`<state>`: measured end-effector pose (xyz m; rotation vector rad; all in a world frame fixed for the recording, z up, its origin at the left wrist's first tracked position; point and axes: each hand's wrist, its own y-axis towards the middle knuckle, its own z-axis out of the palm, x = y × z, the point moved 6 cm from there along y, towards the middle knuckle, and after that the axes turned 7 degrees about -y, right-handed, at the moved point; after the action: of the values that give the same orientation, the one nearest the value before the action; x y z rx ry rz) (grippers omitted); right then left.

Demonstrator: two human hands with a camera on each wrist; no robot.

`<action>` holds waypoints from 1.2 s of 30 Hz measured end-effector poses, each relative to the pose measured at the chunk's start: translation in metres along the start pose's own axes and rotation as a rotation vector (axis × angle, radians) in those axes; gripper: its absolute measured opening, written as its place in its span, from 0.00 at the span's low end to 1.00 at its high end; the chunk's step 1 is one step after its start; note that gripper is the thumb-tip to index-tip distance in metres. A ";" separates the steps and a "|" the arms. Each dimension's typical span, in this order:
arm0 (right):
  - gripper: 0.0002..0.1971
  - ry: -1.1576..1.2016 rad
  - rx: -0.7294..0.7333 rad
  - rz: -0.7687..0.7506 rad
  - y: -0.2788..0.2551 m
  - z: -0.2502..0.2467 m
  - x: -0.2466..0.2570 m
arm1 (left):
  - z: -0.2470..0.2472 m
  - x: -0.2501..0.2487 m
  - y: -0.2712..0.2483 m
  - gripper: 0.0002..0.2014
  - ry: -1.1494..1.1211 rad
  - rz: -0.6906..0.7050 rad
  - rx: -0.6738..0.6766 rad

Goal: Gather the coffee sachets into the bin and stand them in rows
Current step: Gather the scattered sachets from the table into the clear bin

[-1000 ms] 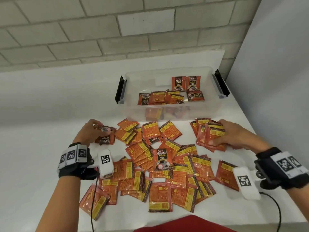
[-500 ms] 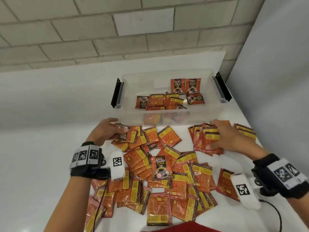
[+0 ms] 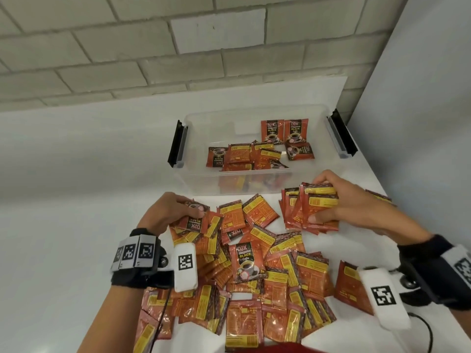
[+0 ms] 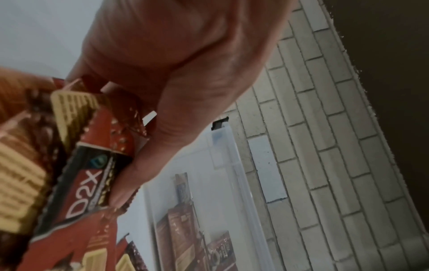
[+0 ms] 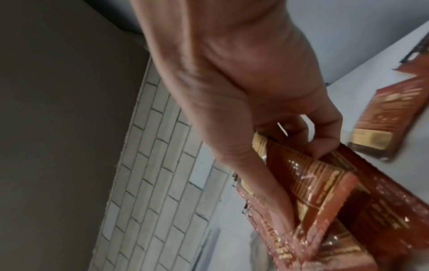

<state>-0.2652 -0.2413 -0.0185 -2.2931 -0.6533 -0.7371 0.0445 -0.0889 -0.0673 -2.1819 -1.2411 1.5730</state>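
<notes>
Several orange coffee sachets (image 3: 257, 278) lie in a loose heap on the white table. A clear plastic bin (image 3: 254, 179) with black handles stands behind the heap, holding several sachets (image 3: 244, 155), two of them upright against its far wall (image 3: 284, 131). My left hand (image 3: 175, 212) grips a small bunch of sachets (image 4: 92, 165) at the heap's far left, thumb on top. My right hand (image 3: 328, 200) pinches a fanned stack of sachets (image 3: 309, 210) at the far right, just in front of the bin; the same stack (image 5: 325, 201) fills the right wrist view.
A brick wall (image 3: 178, 59) rises behind the table, and a grey panel (image 3: 420, 85) closes off the right side. A few sachets (image 3: 379, 197) lie behind my right hand near the table's right edge. Something red (image 3: 267, 349) shows at the near edge.
Both hands have moved away from me toward the bin, gathering sachets. The left hand slid right into the heap's far edge; the right hand's stack has grown and lifted at its far end.
</notes>
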 end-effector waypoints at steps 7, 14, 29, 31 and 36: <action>0.28 0.103 -0.044 -0.106 -0.010 -0.037 0.036 | 0.009 -0.011 -0.017 0.14 0.331 0.261 -0.178; 0.28 0.145 -0.048 -0.112 -0.004 -0.043 0.046 | 0.019 -0.015 -0.022 0.17 0.310 0.258 -0.128; 0.31 0.364 -0.074 -0.008 0.083 -0.060 0.090 | 0.025 -0.029 -0.016 0.12 0.387 0.310 -0.032; 0.29 0.313 -0.008 0.036 0.101 -0.048 0.086 | 0.023 -0.030 -0.016 0.12 0.382 0.311 -0.023; 0.25 0.273 0.113 0.078 0.121 -0.030 0.077 | 0.016 -0.036 -0.022 0.12 0.335 0.282 0.041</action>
<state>-0.1463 -0.3243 0.0003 -2.0545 -0.4644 -0.9304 0.0160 -0.1057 -0.0367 -2.5466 -0.8259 1.2296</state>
